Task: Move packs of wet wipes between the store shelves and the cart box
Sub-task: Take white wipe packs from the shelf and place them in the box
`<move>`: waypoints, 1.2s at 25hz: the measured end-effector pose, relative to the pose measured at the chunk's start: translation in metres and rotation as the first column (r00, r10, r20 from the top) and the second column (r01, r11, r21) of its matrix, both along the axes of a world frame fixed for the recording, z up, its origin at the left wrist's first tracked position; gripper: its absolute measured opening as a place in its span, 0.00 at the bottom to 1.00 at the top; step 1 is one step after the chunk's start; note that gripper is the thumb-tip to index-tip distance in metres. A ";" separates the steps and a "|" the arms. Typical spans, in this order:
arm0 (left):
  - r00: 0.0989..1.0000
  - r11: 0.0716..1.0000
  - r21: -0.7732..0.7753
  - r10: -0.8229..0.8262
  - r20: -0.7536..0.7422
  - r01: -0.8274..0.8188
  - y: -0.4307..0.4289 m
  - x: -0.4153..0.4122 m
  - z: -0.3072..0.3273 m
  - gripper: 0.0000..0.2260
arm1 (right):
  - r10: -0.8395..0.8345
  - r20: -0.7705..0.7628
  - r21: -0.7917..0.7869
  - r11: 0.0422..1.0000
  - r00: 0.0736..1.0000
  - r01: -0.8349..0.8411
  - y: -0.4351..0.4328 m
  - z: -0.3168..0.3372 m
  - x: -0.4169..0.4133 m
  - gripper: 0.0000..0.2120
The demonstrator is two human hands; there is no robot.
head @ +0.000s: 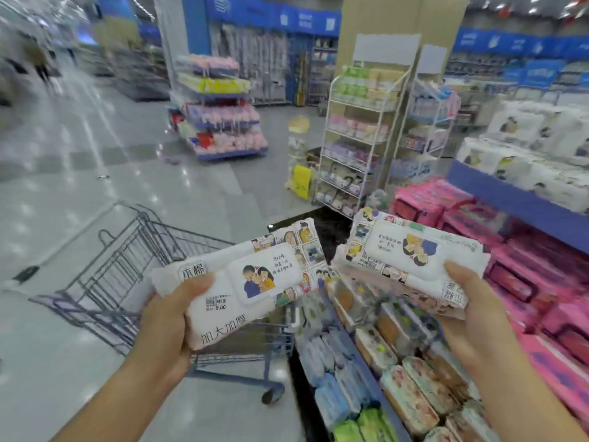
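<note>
Supermarket aisle, glossy grey floor, blue-banded shelving at the back. Holds two white, cartoon-printed packs of wet wipes out in front, apart from each other. Grips the left pack with the left hand at its near end, thumb laid over the top face, above the near corner of the cart. Grips the right pack with the right hand in the same way, thumb on top, above the front of the low shelf of stacked wipes.

Probably mid-carry between shelf and cart; cannot tell which way. To do it well: keep thumbs pressed on top and fingers flat below, against sag or slip in the soft packs. Set down one at a time, flat, lid side up. Lower the left pack inside the wire rim rather than dropping it. Turn the right pack to match its neighbours if shelving it. Mind the pink packs near the right hand.

Cannot see the fingers under either pack. Cannot make out any box in the cart: blurred, and partly covered by the left pack and forearm. Cannot tell one thick pack from two stacked on the right. Cannot read most of the print, apart from a price sticker on the left pack.
</note>
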State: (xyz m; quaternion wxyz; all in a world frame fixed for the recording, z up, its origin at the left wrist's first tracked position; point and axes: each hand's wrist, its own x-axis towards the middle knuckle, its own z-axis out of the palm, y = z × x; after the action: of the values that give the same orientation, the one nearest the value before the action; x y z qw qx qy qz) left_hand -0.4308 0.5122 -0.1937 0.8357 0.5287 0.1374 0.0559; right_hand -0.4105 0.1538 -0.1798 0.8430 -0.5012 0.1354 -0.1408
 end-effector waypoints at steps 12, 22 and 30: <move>0.800 0.868 0.210 0.496 -0.339 -0.450 0.234 0.117 -0.121 0.18 | 0.117 -0.388 0.007 0.992 0.914 -0.124 0.191 -0.142 0.188 0.19; 0.684 0.947 0.037 0.258 -0.682 -0.320 0.168 0.296 -0.254 0.30 | 0.074 -0.539 0.028 0.997 0.839 -0.070 0.219 -0.192 0.313 0.19; 0.533 0.914 -0.267 -0.068 -0.843 -0.305 0.048 0.376 -0.338 0.42 | -0.055 -0.566 -0.023 0.998 0.823 0.052 0.209 -0.199 0.365 0.15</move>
State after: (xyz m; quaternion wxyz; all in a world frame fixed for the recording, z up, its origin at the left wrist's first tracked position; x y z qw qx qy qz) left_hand -0.0545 0.5602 -0.5322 0.7470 0.3053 0.5644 -0.1738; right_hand -0.0458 0.3629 -0.3791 0.7591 -0.5191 0.3927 -0.0098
